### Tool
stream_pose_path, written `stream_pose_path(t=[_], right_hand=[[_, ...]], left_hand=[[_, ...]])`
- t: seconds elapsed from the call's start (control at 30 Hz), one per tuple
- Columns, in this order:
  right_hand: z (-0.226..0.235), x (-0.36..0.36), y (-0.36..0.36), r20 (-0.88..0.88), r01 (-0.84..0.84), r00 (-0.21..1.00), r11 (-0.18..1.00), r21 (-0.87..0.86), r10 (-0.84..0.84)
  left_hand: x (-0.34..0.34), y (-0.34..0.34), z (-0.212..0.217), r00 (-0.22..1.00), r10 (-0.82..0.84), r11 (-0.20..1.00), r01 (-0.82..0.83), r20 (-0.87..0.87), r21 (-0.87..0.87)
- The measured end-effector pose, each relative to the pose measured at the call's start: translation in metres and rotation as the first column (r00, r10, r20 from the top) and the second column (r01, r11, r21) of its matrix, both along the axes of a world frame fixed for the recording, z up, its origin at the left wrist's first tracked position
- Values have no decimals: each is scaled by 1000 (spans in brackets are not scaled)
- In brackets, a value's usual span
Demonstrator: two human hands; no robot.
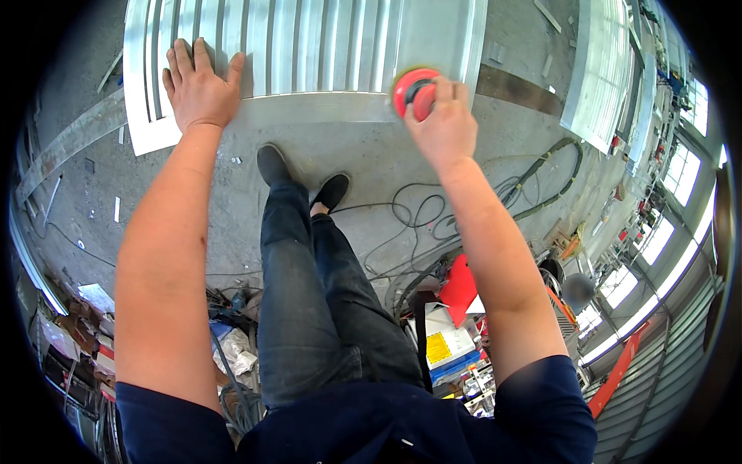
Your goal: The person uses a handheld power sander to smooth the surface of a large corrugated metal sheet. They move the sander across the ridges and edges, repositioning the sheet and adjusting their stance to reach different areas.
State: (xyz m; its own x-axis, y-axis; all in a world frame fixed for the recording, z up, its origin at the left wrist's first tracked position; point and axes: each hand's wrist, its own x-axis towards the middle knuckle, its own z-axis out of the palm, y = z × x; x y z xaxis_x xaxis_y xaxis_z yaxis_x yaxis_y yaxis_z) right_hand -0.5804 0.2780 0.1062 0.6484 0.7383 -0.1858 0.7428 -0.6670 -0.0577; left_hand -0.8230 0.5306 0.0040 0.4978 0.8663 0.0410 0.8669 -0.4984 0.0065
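Note:
A grey ribbed metal panel (309, 46) lies flat ahead of me, with a smooth flat border along its near edge. My left hand (199, 85) rests palm down on the panel's near left corner, fingers spread. My right hand (444, 124) grips a round red sander (413, 91) and holds it against the panel's near right edge. My two legs in dark jeans and black shoes (272, 164) stand just below the panel.
Black cables (417, 216) coil over the concrete floor to the right. A second ribbed panel (607, 69) lies at the far right. Boxes, a red part (461, 288) and clutter sit behind my legs; scrap strips lie at the left.

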Motion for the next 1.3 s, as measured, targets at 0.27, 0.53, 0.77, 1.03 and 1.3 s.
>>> stream_pose_path(t=[0.27,0.53,0.77,1.03,1.3], right_hand=[[1,5,2,-1,29,1000,999,-18,-29],[6,1,7,-54,71,996,994,-86,-76],[2,2,5,9,-17,1000,1000,-12,18],[2,5,8,3,-11,1000,1000,-3,11],[4,3,7,-6,-52,999,998,-33,52]], left_hand=[[-2,1,-4,1000,-4,1000,4,8,-4],[-3,-1,-4,1000,0,1000,0,1,-1],[-5,1,-7,1000,-12,999,12,6,37],[-6,0,-6,1000,-18,999,17,17,32],[-2,-1,-3,999,-22,999,21,41,26]])
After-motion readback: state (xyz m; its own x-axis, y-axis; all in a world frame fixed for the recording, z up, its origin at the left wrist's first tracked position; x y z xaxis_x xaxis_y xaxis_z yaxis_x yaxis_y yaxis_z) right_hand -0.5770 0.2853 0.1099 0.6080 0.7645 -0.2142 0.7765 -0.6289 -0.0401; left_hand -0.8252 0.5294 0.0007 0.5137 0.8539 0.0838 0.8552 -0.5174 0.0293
